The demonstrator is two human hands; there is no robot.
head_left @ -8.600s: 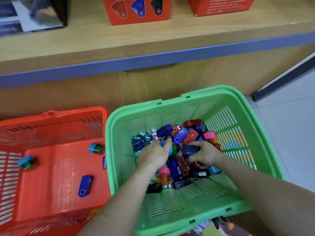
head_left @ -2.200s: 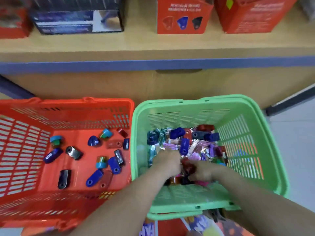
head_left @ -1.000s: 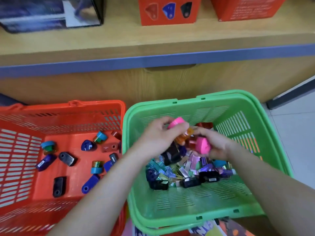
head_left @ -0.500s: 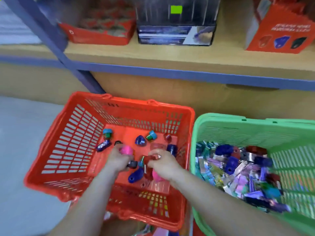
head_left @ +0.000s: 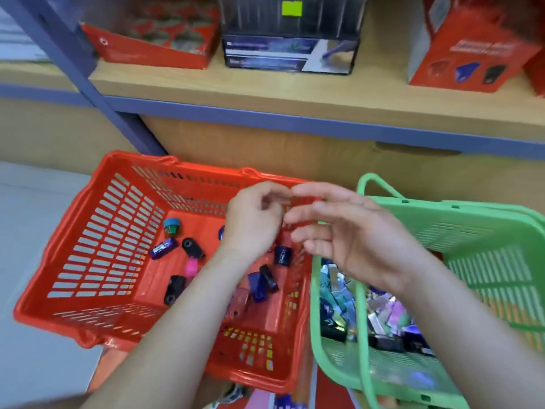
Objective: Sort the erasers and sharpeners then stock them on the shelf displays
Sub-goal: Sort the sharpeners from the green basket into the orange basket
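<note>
A red basket [head_left: 97,246] on the left holds several loose sharpeners, among them a pink one [head_left: 191,267], a black one [head_left: 176,287] and a teal-capped one [head_left: 171,225]. To its right a green basket [head_left: 486,270] holds a heap of wrapped erasers [head_left: 383,311] and dark sharpeners. My left hand [head_left: 253,219] hovers over the red basket's far right part, fingers loosely curled, nothing seen in it. My right hand [head_left: 351,234] is spread with straight fingers above the gap between both baskets, empty.
A wooden shelf [head_left: 295,95] with a blue front edge runs above the baskets. On it stand a red tray box [head_left: 153,45], a dark display box [head_left: 290,54] and a red sharpener carton [head_left: 469,60]. A blue upright [head_left: 97,93] slants at left. Grey floor [head_left: 26,216] lies left.
Both hands dropped the pink and dark sharpeners into the red basket and rose out of it, now empty. The view shifted slightly left and closer.
</note>
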